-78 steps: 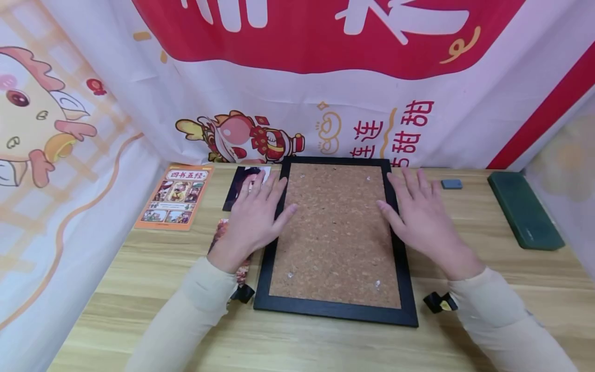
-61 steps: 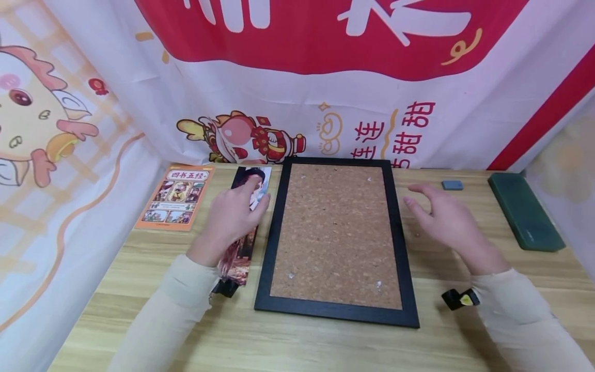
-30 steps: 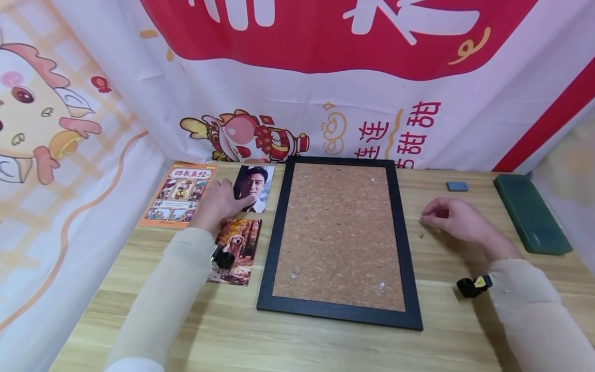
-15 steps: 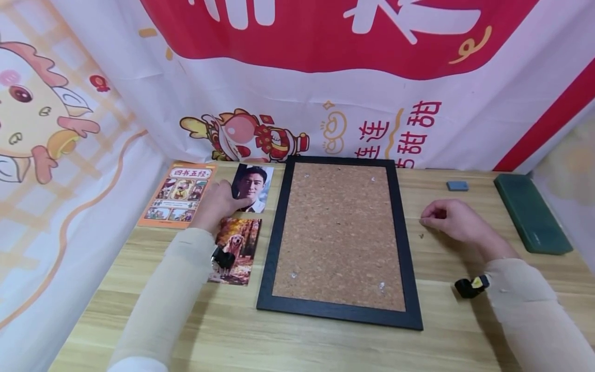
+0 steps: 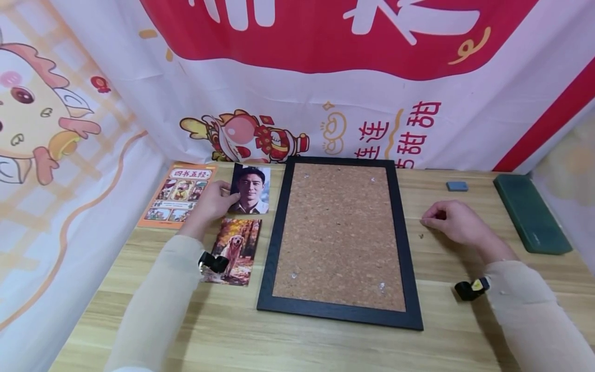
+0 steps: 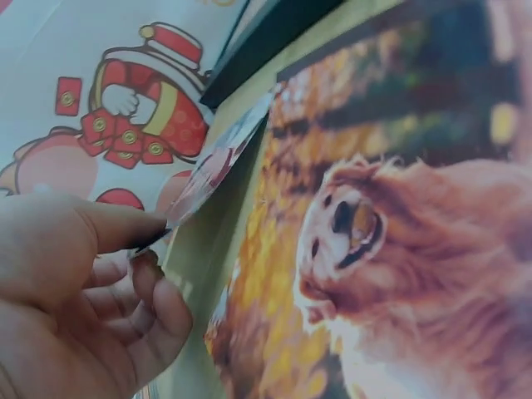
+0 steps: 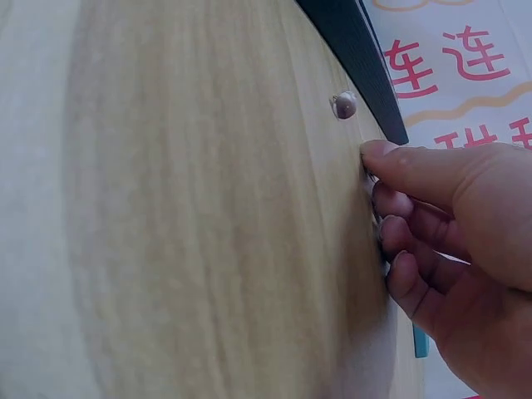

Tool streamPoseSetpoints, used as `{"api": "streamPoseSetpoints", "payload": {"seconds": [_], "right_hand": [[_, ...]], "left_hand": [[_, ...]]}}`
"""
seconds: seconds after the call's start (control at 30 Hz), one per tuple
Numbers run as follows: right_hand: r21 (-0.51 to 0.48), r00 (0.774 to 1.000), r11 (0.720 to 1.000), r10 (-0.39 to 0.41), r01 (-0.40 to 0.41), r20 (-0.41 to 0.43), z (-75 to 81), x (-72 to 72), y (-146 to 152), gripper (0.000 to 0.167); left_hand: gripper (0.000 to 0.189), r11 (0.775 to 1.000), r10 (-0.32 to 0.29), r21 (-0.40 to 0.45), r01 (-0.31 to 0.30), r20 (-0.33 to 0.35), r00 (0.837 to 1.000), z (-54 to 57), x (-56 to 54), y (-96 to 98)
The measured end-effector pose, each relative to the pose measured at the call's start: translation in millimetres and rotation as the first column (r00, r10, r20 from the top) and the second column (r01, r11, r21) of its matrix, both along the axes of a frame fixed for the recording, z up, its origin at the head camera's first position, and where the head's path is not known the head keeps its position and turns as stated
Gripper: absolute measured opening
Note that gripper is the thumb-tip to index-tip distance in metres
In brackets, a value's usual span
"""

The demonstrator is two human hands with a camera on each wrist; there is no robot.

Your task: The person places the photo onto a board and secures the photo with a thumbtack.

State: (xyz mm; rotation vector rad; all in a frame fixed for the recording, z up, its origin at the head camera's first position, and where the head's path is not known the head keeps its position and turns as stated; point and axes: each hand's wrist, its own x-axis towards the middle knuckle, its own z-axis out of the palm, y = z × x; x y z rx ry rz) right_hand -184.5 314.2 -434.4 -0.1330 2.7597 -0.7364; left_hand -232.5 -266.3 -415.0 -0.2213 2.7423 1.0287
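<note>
One portrait photo: was held tilted, its gripped left side raised, between the orange booklet and the black frame, touching neither.
Left hand: grasped that photo by its left edge, thumb on the printed face, the other fingers curled behind.
Right hand: was near the wooden tabletop, right of the frame, its fingers bent inward; whether the tips pinched anything I could not tell.
Small pin-like piece: lay on the wood just beside the right fingertips, between hand and frame.
Dog photo: lay flat just nearer the person than the portrait, partly covered by the left wrist camera.
Cork panel: filled the frame, with a shiny spot near each corner.
Far right: a small blue block and a green case lay well apart from the frame.
</note>
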Motion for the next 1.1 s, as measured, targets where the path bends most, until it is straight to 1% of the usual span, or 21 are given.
{"api": "streamPoseSetpoints", "payload": {"seconds": [0.1,0.2,0.27,0.43,0.53,0.63,0.73,0.8,0.97,1.1], "right_hand": [[-0.007,1.0,1.0,-0.007,0.007,-0.019,-0.9,1.8,0.9,0.018],[-0.019,0.999,1.0,-0.019,0.018,-0.036,-1.1,3.8,1.6,0.019],[-0.027,0.999,0.999,-0.029,0.028,-0.035,-0.7,4.9,1.7,0.019],[-0.036,0.998,0.999,-0.038,0.036,-0.043,1.0,7.1,1.0,0.019],[-0.046,0.998,0.998,-0.043,0.041,-0.051,2.3,8.3,-0.3,0.018],[-0.058,0.998,0.997,-0.047,0.043,-0.053,3.7,9.2,-1.4,0.017],[-0.071,0.998,0.996,-0.048,0.045,-0.05,4.4,9.5,-2.7,0.018],[-0.078,0.997,0.996,-0.055,0.051,-0.045,4.6,9.9,-4.0,0.02],[-0.097,0.996,0.992,-0.085,0.082,-0.026,4.4,10.9,-6.0,0.031],[-0.106,0.994,0.99,-0.102,0.097,-0.042,4.7,11.0,-8.5,0.039]], "left_hand": [[0.052,0.995,0.012,0.099,-0.013,0.01,1.0,-0.7,3.0,-3.3],[0.054,0.982,0.035,0.182,-0.039,0.022,0.999,-1.2,6.0,-5.2],[0.056,0.972,0.042,0.231,-0.045,0.021,0.999,-1.2,8.2,-5.6],[0.061,0.943,0.029,0.332,-0.028,0.0,1.0,-0.7,12.5,-5.3],[0.066,0.941,0.023,0.339,-0.018,-0.01,1.0,-0.2,14.5,-4.2],[0.069,0.938,0.03,0.347,-0.022,-0.018,0.999,0.8,16.3,-2.1],[0.068,0.921,0.041,0.389,-0.029,-0.022,0.999,2.1,17.6,0.4],[0.065,0.918,0.042,0.396,-0.027,-0.028,0.999,2.9,18.2,1.9],[0.058,0.942,0.021,0.336,0.0,-0.059,0.998,6.1,19.1,5.9],[0.055,0.948,0.008,0.318,0.013,-0.064,0.998,7.9,18.5,11.2]]}}
